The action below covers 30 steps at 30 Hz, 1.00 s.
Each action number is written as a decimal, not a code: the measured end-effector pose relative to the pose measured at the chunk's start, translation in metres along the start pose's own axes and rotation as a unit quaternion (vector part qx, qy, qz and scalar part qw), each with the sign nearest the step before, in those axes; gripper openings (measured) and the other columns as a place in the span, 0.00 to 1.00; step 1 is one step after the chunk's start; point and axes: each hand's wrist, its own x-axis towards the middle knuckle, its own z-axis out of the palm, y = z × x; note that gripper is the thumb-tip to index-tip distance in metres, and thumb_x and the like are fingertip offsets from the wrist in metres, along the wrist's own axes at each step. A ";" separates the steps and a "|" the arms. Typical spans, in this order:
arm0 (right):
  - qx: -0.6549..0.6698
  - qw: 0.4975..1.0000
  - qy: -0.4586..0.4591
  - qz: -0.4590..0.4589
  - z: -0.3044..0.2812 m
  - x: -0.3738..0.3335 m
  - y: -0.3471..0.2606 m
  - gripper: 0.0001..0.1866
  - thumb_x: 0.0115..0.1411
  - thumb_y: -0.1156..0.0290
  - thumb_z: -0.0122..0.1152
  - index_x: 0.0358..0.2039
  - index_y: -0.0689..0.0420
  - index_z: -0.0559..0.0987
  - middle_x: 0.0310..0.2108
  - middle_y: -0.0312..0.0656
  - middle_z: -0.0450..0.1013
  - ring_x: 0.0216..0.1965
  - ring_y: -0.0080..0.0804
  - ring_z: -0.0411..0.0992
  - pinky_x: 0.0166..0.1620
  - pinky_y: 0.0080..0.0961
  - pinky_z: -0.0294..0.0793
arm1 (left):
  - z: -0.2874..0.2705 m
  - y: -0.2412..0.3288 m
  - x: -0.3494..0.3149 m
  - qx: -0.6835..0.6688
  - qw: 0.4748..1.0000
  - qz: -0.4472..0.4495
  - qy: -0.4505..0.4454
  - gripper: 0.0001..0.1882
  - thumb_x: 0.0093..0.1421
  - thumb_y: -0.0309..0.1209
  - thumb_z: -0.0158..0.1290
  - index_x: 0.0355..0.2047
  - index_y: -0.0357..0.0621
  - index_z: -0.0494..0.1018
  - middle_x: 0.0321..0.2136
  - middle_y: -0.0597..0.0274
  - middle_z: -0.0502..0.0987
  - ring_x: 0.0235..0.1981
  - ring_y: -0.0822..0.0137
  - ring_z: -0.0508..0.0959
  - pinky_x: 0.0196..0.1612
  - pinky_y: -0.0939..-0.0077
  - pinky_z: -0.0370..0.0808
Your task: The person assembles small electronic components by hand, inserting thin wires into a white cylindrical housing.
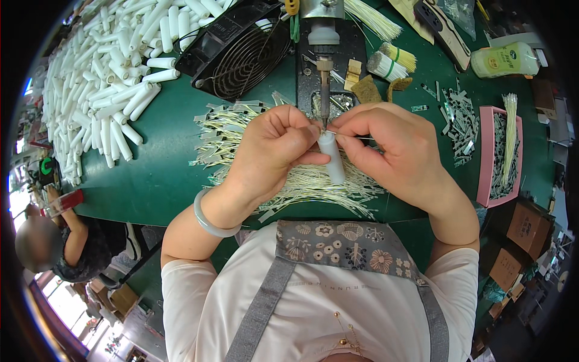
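Observation:
My left hand (280,142), with a pale bangle on its wrist, is closed, thumb and index finger pinched beside the tip of an upright soldering iron (325,90). What that pinch holds is too small to make out. From the other side, my right hand (389,142) pinches a thin wire (365,138) whose end reaches toward the tip. Between my hands a white tube (332,160) stands below the tip, its upper end by my fingertips. Under my hands spreads a heap of thin pale wires (319,190), some ending in small clear strips.
White tubes (108,84) pile up at the left. A black fan (241,51) stands near the iron. Brown sponge pieces (367,90), wire bundles (392,62), small circuit boards (461,123), a pink box (486,157) and a bottle (505,60) lie rightward. Another person (75,241) sits at far left.

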 end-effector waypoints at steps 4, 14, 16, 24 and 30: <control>-0.017 1.000 0.004 -0.007 -0.001 -0.002 0.001 0.06 0.44 0.78 0.60 0.22 0.58 0.71 0.21 0.39 0.70 0.22 0.36 0.70 0.23 0.26 0.69 | -0.012 -0.001 0.004 -0.006 0.998 -0.019 -0.063 0.04 0.56 0.21 0.45 0.25 0.35 0.65 0.27 0.57 0.73 0.29 0.72 0.76 0.32 0.82 0.78; 0.042 0.998 0.012 0.052 0.005 -0.034 -0.012 0.14 0.37 0.74 0.69 0.16 0.56 0.69 0.14 0.34 0.62 0.14 0.25 0.61 0.16 0.20 0.59 | -0.006 -0.001 -0.028 0.007 0.999 -0.012 -0.048 0.03 0.53 0.20 0.41 0.23 0.35 0.61 0.32 0.44 0.73 0.36 0.57 0.76 0.31 0.80 0.78; 0.037 0.997 0.034 0.054 0.009 -0.039 -0.018 0.14 0.37 0.74 0.70 0.16 0.55 0.69 0.13 0.33 0.61 0.12 0.25 0.60 0.15 0.20 0.58 | -0.004 0.000 -0.035 0.026 0.999 -0.003 -0.032 0.04 0.53 0.21 0.39 0.22 0.38 0.60 0.31 0.47 0.73 0.37 0.54 0.76 0.29 0.79 0.79; 0.067 0.994 0.077 -0.030 0.017 -0.052 -0.022 0.19 0.35 0.75 0.71 0.14 0.53 0.63 0.14 0.33 0.64 0.12 0.24 0.59 0.15 0.18 0.57 | -0.004 -0.001 -0.049 -0.001 0.999 0.005 -0.034 0.05 0.52 0.19 0.37 0.21 0.39 0.58 0.30 0.47 0.74 0.38 0.52 0.76 0.28 0.79 0.79; 0.104 0.994 0.019 -0.017 0.025 -0.045 -0.035 0.20 0.37 0.76 0.69 0.13 0.54 0.62 0.19 0.38 0.69 0.16 0.29 0.67 0.18 0.22 0.65 | -0.008 0.000 -0.057 -0.026 0.999 0.018 -0.035 0.03 0.51 0.20 0.37 0.22 0.39 0.58 0.30 0.48 0.73 0.39 0.51 0.75 0.28 0.80 0.79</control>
